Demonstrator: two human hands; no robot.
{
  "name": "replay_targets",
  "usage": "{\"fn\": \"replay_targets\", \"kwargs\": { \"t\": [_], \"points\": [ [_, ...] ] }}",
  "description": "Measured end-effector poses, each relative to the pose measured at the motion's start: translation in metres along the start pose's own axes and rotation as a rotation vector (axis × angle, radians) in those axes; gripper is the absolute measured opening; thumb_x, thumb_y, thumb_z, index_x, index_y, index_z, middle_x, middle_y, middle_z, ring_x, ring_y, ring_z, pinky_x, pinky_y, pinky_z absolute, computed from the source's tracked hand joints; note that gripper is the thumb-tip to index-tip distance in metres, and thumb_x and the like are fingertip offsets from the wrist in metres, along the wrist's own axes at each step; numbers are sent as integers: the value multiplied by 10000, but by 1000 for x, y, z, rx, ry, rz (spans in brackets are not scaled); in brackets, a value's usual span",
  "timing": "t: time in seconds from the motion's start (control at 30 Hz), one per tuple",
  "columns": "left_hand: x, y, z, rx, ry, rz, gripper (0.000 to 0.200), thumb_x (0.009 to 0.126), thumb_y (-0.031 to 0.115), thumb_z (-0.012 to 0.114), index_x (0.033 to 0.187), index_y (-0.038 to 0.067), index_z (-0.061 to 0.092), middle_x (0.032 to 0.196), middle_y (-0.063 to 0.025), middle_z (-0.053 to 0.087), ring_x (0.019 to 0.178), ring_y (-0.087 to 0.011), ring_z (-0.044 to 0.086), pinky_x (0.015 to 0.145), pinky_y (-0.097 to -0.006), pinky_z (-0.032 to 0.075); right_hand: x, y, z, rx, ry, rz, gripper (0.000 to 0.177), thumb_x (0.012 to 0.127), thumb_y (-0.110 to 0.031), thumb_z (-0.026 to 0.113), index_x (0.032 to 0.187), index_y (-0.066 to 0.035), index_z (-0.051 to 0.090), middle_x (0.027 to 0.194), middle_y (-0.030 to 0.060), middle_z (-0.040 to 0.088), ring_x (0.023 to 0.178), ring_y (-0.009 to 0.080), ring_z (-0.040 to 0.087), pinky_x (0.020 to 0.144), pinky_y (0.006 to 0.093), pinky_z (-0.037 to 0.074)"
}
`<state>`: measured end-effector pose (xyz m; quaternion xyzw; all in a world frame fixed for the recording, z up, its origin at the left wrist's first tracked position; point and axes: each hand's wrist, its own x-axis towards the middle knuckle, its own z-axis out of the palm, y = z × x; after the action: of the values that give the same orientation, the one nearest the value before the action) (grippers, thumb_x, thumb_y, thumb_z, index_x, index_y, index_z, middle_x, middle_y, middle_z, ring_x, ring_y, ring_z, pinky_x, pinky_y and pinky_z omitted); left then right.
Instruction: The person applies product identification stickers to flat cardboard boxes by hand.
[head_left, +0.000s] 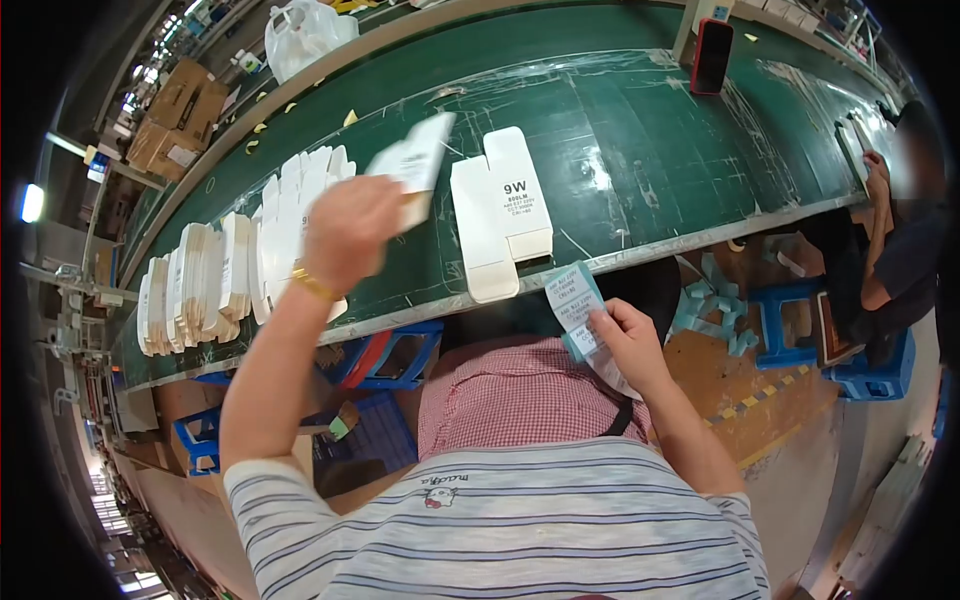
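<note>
Over the green table, my left hand [352,228] is closed on a flat white carton [415,165], smeared by motion. Rows of folded white cartons [205,275] stand on edge below and left of it. In front of me a flattened white carton [500,210] lies on the table, printed "9W", its lower end at the table edge. My right hand [632,345] pinches a strip of printed labels [577,308] on pale blue backing, just off the table edge above my lap.
A red phone [711,57] leans at the table's far side. A plastic bag [305,38] and cardboard boxes [178,115] are at the back left. A co-worker [905,215] sits at the right, near blue stools [785,325]. Blue backing scraps [715,305] lie below the table.
</note>
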<state>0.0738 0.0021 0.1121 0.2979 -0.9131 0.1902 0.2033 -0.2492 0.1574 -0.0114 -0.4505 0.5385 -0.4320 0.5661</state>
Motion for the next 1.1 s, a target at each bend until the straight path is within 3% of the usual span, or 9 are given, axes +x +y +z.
{"fn": "replay_targets", "kwargs": {
  "t": [0.1,0.2,0.27,0.33,0.47,0.57,0.73,0.9,1.1],
  "points": [
    [-66,-39,-35,211,-135,-171,245,731,53,675,975,41,661,951,-100,674,890,-272,633,771,-380,505,2,-4,3,51,-70,-52,215,952,-210,603,960,-1,653,831,-2,616,760,61,527,690,228,435],
    [-98,-21,-27,291,-41,-318,261,752,47,678,1012,61,672,1023,-99,668,1005,-282,610,853,-387,496,3,-11,7,-2,-109,-85,216,946,-202,606,996,2,657,832,4,603,768,75,534,700,237,437],
    [-96,32,-5,-296,0,-691,258,829,18,636,1079,61,676,1168,-113,623,1134,-257,560,965,-376,451,4,-14,10,-29,-138,-117,212,936,-188,615,1009,7,655,841,11,595,775,87,538,705,241,437],
    [-71,100,14,-929,-23,-992,351,840,3,644,1186,53,610,1193,-106,610,1094,-222,584,936,-353,481,5,-13,12,-49,-159,-171,201,925,-168,624,1015,10,654,860,18,588,787,100,539,711,242,434],
    [-22,171,33,-1834,98,-1078,431,858,-35,658,1269,22,538,1160,-93,613,1046,-167,606,884,-296,516,7,-10,16,-107,-154,-215,186,896,-117,645,1039,2,655,932,33,596,853,133,560,754,253,443],
    [-19,175,39,-1787,90,-1050,381,868,-14,661,1232,23,554,1112,-71,631,1006,-142,611,862,-271,515,10,-23,28,-57,28,-286,230,861,-86,668,1078,-13,650,1008,43,621,936,164,591,819,286,466],
    [-19,173,38,-1765,55,-1028,325,849,-20,689,1159,20,599,1077,-38,610,959,-107,591,848,-245,505,21,-60,18,-384,-128,-544,332,783,6,703,1109,-22,647,1047,85,636,991,213,603,870,323,470],
    [-23,167,46,-1525,62,-952,245,866,3,680,1107,11,635,1065,-34,616,937,-98,587,827,-234,502,27,-56,23,-369,-55,-436,64,806,31,674,861,4,655,822,59,635,747,148,583,661,269,453],
    [-15,164,44,-1781,24,-1168,160,886,22,663,1044,-6,664,938,-22,661,812,-61,594,713,-191,488,34,-44,28,-334,7,-393,140,827,-88,714,804,-2,606,712,63,535,628,162,492,570,281,397]
  ]
}}
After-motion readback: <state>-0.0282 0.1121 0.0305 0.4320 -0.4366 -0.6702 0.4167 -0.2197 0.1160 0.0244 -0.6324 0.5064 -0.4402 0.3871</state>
